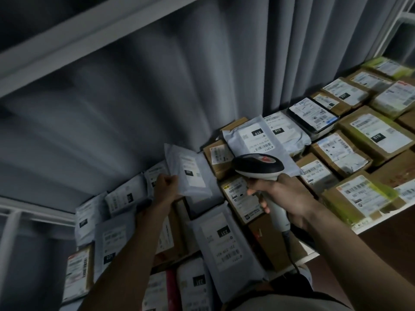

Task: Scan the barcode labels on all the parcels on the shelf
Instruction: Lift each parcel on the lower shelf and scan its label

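Observation:
My left hand (165, 190) grips the lower left edge of a white poly mailer (189, 173) and holds it lifted and tilted, its label with a black tag facing me. My right hand (284, 196) grips the handle of a white and black barcode scanner (258, 168) with a red top button. The scanner's head sits just right of the lifted mailer, above the parcels. The shelf (381, 221) is packed with several brown cardboard boxes (372, 135) and grey and white mailers (226, 241), nearly all with white barcode labels facing up.
A grey pleated curtain (179, 86) hangs behind the shelf. A white shelf board (67, 48) runs overhead at upper left. White rack posts (13, 239) stand at the left, and more rack frame (402, 25) at the far right. The scanner's cable (292, 257) trails down toward me.

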